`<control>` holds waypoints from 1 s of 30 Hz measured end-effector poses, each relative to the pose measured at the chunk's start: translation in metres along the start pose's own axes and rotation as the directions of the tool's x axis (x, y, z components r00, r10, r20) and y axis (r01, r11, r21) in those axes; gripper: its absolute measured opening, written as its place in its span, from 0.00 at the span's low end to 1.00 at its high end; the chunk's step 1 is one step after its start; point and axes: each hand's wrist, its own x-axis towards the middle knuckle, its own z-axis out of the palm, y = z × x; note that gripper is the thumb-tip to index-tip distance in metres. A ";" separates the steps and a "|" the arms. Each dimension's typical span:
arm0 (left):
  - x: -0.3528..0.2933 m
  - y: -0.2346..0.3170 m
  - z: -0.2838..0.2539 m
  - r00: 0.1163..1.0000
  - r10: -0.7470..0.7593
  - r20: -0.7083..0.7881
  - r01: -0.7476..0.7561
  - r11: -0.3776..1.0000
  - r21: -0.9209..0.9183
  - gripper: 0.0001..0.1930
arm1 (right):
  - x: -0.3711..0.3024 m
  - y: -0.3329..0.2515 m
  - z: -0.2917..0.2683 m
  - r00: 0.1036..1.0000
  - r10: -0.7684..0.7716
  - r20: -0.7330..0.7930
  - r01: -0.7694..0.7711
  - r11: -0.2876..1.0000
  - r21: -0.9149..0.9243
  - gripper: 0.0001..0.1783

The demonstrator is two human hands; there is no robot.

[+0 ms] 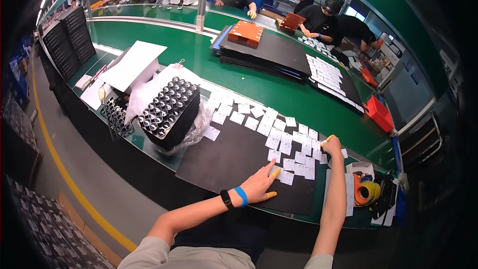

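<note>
Small white printed cards (286,144) lie in uneven, partly overlapping rows on a black mat (219,159). My left hand (258,185) is open over the mat, its fingers stretched out and a fingertip at the near cards. Yellow finger cots cover some of its fingers, and a blue band and a black band circle the wrist. Farther right, my right hand (332,146) is closed at the right edge of the card rows, also with yellow finger cots. Its fingertips are pressed together, and what they hold, if anything, is too small to tell.
Left of the mat stands a stack of black trays (172,114) with round metallic parts, partly wrapped in clear plastic. Tape rolls (367,192) lie at the right. Beyond are stacked black sheets (274,50), an orange box (245,34) and a red bin (378,113). Co-workers sit across the green bench.
</note>
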 end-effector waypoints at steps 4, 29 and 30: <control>-0.003 0.000 0.002 0.999 0.030 -0.042 -0.031 0.999 -0.022 0.36 | 0.002 0.003 0.003 0.999 0.014 0.038 -0.017 0.997 0.071 0.23; -0.004 -0.004 0.001 0.996 -0.079 -0.033 0.074 0.989 -0.128 0.33 | -0.009 -0.008 -0.015 0.992 0.014 0.122 -0.021 0.998 0.060 0.26; -0.004 -0.004 0.001 0.997 -0.076 -0.034 0.072 0.989 -0.128 0.33 | -0.009 -0.008 -0.016 0.992 0.014 0.123 -0.021 0.998 0.059 0.26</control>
